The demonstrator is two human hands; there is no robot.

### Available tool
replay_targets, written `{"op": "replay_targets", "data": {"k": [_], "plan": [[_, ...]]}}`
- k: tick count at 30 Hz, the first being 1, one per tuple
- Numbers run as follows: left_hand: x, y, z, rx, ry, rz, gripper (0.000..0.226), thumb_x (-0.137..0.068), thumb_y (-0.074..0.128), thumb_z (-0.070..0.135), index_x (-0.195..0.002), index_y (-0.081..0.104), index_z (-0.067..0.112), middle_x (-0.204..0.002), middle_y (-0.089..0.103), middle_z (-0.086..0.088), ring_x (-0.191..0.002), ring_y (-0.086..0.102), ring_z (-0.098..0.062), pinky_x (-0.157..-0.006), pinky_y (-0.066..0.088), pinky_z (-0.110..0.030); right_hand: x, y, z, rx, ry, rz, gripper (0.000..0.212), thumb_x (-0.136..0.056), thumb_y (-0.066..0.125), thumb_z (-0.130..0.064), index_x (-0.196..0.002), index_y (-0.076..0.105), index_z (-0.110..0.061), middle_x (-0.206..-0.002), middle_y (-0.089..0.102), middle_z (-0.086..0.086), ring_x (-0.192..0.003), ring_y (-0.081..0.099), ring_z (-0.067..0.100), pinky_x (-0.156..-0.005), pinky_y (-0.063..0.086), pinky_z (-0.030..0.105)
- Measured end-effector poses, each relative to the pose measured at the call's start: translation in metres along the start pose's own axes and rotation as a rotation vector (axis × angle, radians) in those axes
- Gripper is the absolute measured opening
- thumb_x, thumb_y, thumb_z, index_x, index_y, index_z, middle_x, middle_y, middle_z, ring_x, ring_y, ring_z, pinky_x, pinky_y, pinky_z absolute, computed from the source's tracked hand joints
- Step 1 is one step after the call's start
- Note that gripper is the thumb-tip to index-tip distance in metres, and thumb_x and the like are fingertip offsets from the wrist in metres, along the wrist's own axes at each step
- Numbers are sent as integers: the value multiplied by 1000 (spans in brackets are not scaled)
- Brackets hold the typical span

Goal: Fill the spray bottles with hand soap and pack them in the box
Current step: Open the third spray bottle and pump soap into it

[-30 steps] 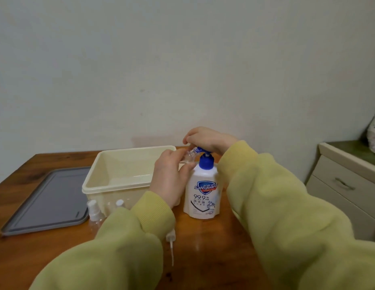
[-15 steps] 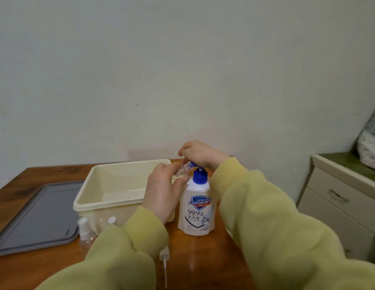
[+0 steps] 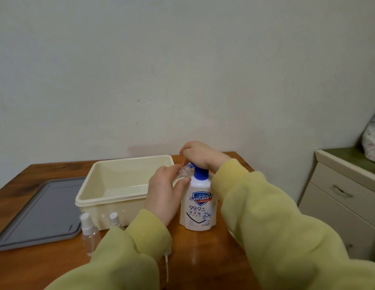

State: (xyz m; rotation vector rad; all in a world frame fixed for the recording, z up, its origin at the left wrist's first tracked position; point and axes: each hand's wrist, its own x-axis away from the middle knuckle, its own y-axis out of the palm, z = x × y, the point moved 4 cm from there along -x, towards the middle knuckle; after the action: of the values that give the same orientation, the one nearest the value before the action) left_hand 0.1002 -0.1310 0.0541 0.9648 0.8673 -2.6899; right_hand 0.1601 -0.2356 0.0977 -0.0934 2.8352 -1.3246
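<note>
Spray bottle [image 3: 183,174] is tipped in my left grip [image 3: 163,197], which curls round it, its mouth by the blue pump [image 3: 201,174] of the soap bottle [image 3: 198,204] on the table [image 3: 203,248]. My right grip [image 3: 201,155] curls over the pump top. I should press slowly and keep the mouth under the spout, so nothing spills.

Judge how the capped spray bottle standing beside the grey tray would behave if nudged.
The spray bottle looks empty and clear, so probably very light. It is tall and narrow on a smooth wooden table, so it would likely tip or skid. Once down, its round body would probably roll.
</note>
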Motion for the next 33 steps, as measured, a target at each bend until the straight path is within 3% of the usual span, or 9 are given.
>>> {"op": "replay_targets", "data": {"k": [4, 9, 12, 15, 18, 20, 24, 28, 33], "plan": [[3, 1, -2, 32, -19, 23, 32, -84, 62, 17, -114, 60, 8, -108, 61, -11, -88, 49, -17, -70, 28, -17, 2, 2, -1, 7, 8, -17, 36, -95, 31, -5, -120, 53, 8, -123, 57, 23, -113, 53, 33, -94, 41, 34], [-2, 0, 2, 84, -48, 48, 33, -82, 64, 16, -114, 61, 7, -112, 63, -8, -91, 54, -20, -74, 31, -14, 2, -5, -8, 48, -6, -16, 37, -94, 32, -3, -122, 52, 10, -125, 56, 26, -105, 55, 33, -82, 42, 32], [4, 3, -2, 93, -61, 49, 31, -83, 63, 17, -112, 62, 8, -110, 64, -7, -88, 48, -10, -72, 30, -12, 0, 1, -1, 84, 6, -6, 36, -94, 31, -5, -120, 54, 8, -125, 56, 24, -114, 52, 35, -92, 41, 33], [6, 4, -5, 113, -83, 44, 31, -83, 62, 20, -114, 61, 11, -112, 63, -6, -94, 54, -14, -78, 34, -16, 0, 3, -1, 106, 3, -9, 36, -95, 32, -7, -120, 54, 6, -125, 56, 22, -114, 53, 33, -94, 40, 33], [1, 0, -1, 108, -72, 51, 32, -83, 63, 19, -114, 61, 10, -111, 65, -6, -85, 52, -15, -69, 32, -12, -1, -2, -8, 112, -13, -20, 36, -94, 32, -5, -119, 54, 8, -123, 58, 25, -99, 53, 28, -84, 42, 32], [-1, -1, 1, 113, -60, 57, 32, -83, 63, 19, -114, 61, 10, -106, 65, -3, -77, 47, -11, -64, 33, -9, -1, -4, -10, 117, -13, -23, 36, -94, 32, -5, -119, 54, 9, -121, 60, 25, -95, 53, 27, -87, 44, 35], [5, 1, -1, 131, -60, 56, 28, -84, 61, 18, -111, 62, 11, -90, 58, 6, -66, 47, 2, -63, 35, 3, 1, 0, -3, 100, 8, -29, 37, -95, 29, -5, -121, 52, 8, -124, 57, 24, -103, 52, 30, -96, 41, 36], [6, 2, -2, 121, -83, 43, 30, -84, 61, 20, -113, 61, 11, -101, 66, -2, -72, 48, -9, -62, 34, -1, 1, 2, -3, 104, 18, -18, 37, -96, 29, -5, -122, 52, 7, -125, 56, 24, -115, 52, 35, -95, 40, 35], [2, -2, 3, 139, -34, 66, 27, -84, 62, 19, -109, 63, 12, -86, 57, 7, -62, 46, 5, -62, 36, 1, 3, -4, -9, 69, -6, -32, 36, -94, 33, -6, -122, 52, 7, -124, 57, 25, -88, 49, 25, -84, 44, 35]]}}
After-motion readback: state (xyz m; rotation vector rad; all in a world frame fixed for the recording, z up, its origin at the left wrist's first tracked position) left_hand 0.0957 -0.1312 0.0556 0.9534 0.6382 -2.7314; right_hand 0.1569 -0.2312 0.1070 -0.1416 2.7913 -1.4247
